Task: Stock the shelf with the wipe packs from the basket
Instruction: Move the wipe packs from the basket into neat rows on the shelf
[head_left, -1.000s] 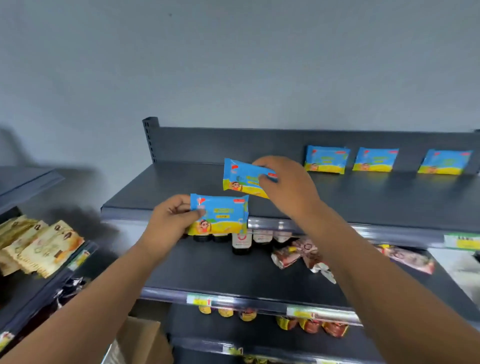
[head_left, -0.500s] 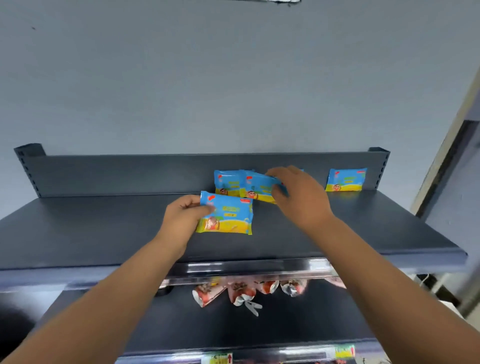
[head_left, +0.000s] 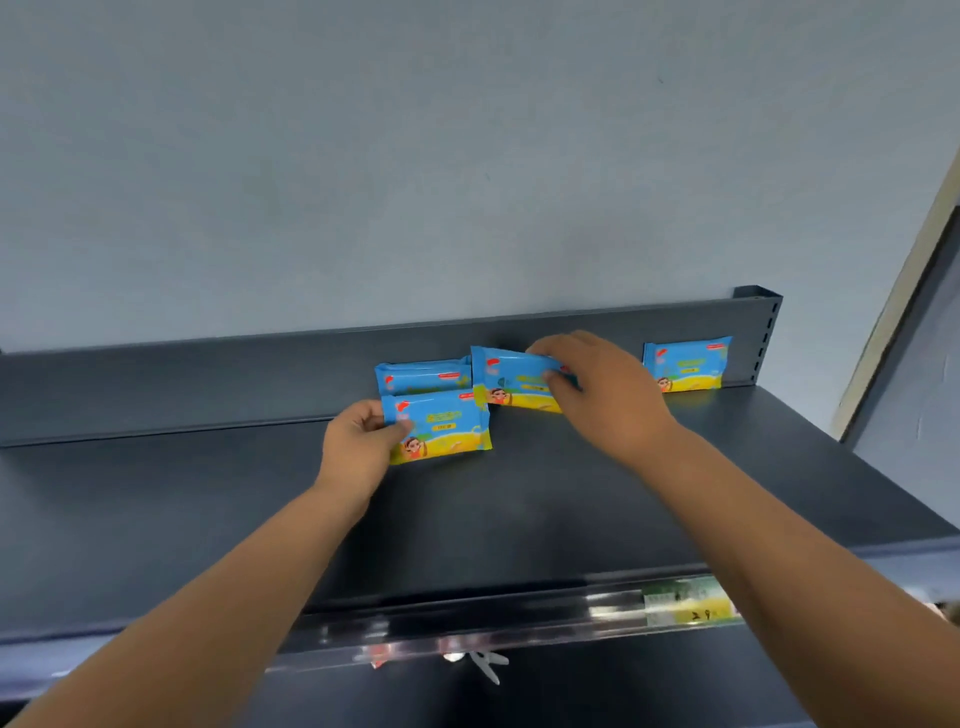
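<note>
Blue-and-yellow wipe pack (head_left: 447, 427) was pinched at its left edge by the left hand (head_left: 358, 444), while the right hand (head_left: 602, 400) gripped a second pack (head_left: 511, 387) from above, farther back on the shelf (head_left: 208, 493).

We record two bare limbs in the head view. The left hand (head_left: 358, 441) and the right hand (head_left: 608, 395) are uncovered at fingers, knuckles and wrists. The left forearm (head_left: 208, 597) and the right forearm (head_left: 779, 525) run uncovered to the lower frame edge. Motion blur softens the right forearm's outline, and finer surface detail cannot be read.
</note>
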